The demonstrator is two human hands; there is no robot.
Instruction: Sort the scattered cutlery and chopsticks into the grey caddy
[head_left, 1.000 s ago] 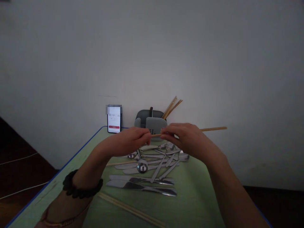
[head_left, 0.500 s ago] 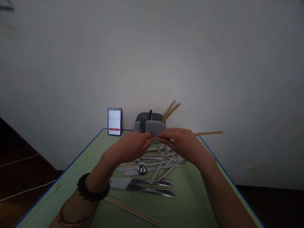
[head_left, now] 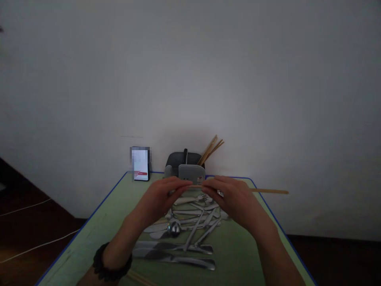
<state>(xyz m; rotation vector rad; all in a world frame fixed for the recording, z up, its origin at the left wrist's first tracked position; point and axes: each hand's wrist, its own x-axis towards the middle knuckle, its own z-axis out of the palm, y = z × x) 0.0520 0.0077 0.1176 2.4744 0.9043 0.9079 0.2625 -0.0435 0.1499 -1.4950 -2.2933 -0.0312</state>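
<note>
The chopstick (head_left: pixel 270 191) has dipped rightward, running left-to-right, pinched by left hand (head_left: pixel 160 197) and right hand (head_left: pixel 234 197), which partly hide cutlery (head_left: pixel 174 229) and far caddy (head_left: pixel 192 172).

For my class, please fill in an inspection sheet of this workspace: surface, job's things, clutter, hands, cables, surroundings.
Surface: green table with blue edging.
Job's things: held chopstick; more chopsticks leaning in the grey holder at the back; knives, forks and at least one spoon scattered, some pieces crossing.
Clutter: upright phone, back left; screen partly pixelated.
Hands: left hand and right hand both pinch the held chopstick.
Cables: white cord-like lines on the floor at left; type unclear.
Surroundings: pale wall behind; dark floor.
</note>
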